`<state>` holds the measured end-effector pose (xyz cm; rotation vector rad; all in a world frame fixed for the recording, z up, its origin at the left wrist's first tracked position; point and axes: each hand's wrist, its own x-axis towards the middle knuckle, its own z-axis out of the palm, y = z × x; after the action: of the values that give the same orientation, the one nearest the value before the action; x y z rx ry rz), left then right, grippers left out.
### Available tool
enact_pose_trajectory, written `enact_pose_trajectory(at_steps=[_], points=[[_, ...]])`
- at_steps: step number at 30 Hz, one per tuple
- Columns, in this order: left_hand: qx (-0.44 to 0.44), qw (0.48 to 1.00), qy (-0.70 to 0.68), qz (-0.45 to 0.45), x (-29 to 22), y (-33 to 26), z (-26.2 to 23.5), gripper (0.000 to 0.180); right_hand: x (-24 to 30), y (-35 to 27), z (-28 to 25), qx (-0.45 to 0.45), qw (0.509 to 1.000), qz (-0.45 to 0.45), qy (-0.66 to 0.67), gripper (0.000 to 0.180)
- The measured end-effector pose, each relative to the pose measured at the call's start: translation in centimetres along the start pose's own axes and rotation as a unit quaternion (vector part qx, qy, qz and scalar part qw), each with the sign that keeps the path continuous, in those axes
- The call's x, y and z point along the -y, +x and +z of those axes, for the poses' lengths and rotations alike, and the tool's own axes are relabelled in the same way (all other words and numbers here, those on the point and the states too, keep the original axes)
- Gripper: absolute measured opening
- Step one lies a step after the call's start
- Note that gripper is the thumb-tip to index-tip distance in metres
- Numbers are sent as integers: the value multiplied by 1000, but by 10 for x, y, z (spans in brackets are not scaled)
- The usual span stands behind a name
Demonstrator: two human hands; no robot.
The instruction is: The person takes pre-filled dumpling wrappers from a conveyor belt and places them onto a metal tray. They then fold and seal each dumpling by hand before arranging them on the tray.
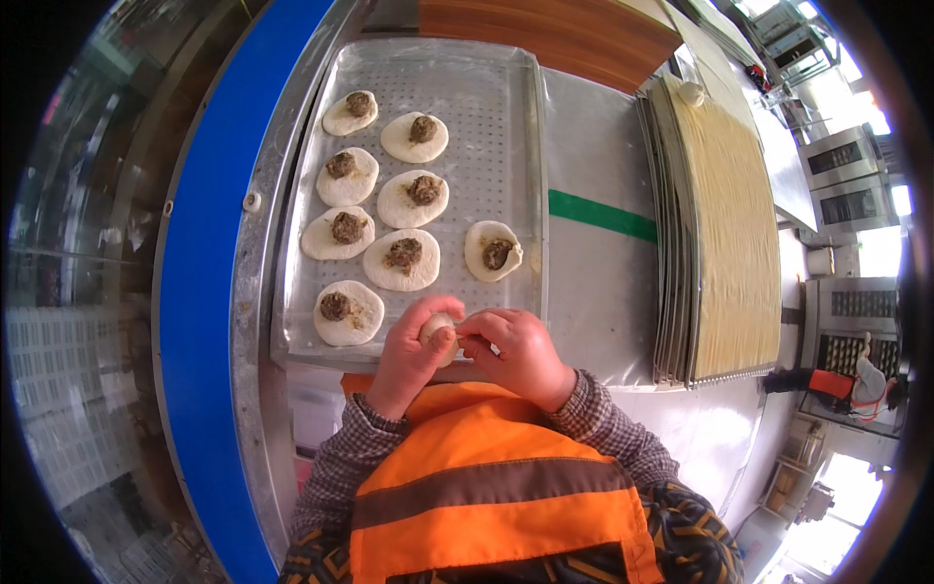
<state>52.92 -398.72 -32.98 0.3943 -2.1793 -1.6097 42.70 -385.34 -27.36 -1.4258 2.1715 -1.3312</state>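
My left hand point(409, 352) is curled round a small piece of pale dough point(438, 336), just over the near edge of a perforated metal tray point(486, 117). From the other side, the fingertips of my right hand point(523, 352) pinch the dough's edge. Any filling inside it is hidden by my fingers. On the tray's left half lie several flat dough rounds point(391, 276), each bearing a ball of brown filling point(423, 190). Apart from them, towards the right rim, sits one dough round point(484, 234) with its edge partly folded up around its filling.
A metal worktop point(603, 302) with a green strip point(603, 216) lies right of the tray. Beyond it stands a stack of trays point(735, 234) under a yellowish sheet. A wooden box or board point(555, 27) borders the far side, a blue edge point(209, 243) the left. Another person point(861, 384) is far right.
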Motion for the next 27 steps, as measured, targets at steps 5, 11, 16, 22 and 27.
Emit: enact_pose_trajectory(at_steps=[5,11,16,22,27], points=[[35,894,-335,-295,-22,12,-11,49,2,-1,4,8,999,-14,-30,27],[32,943,-206,-259,-61,13,-28,58,-1,3,6,73,987,-97,-103,31],[104,787,-381,-474,-29,22,-26,60,-9,13,-2,165,976,-115,-81,27],[-53,930,-300,-206,24,14,-6,53,-20,39,17,136,981,-109,-87,26],[-39,835,-430,-341,41,15,-30,51,-51,83,28,31,990,103,-86,20]])
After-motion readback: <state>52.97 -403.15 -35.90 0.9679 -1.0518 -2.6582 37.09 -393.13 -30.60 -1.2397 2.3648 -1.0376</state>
